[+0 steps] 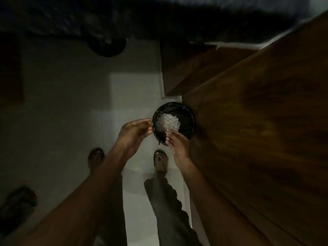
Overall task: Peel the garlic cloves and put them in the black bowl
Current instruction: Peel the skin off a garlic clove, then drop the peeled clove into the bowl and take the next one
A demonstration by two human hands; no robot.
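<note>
Down by the floor, beside a wooden cabinet [257, 121], a black round container [173, 121] stands below both hands; whether it is the task's black bowl or a lined bin I cannot tell, as the picture is dim and blurred; a pale heap of papery garlic skins [166, 122] lies inside it, with no whole clove that I can make out. The left hand [134, 133] hovers just beside the container's near-left rim, fingers loosely curled, and whether it holds anything I cannot tell; the right hand [177, 143] is over the near rim, its fingertips pinched on a pale scrap, apparently skin; the two hands are apart.

Such skins are likely very light, dry and brittle, prone to cling to fingers and drift, so a fingertip pinch suits them; a clove itself would be firm, small and slightly sticky once bared, best held at its ends.

No brand, label or writing can be read anywhere.
</note>
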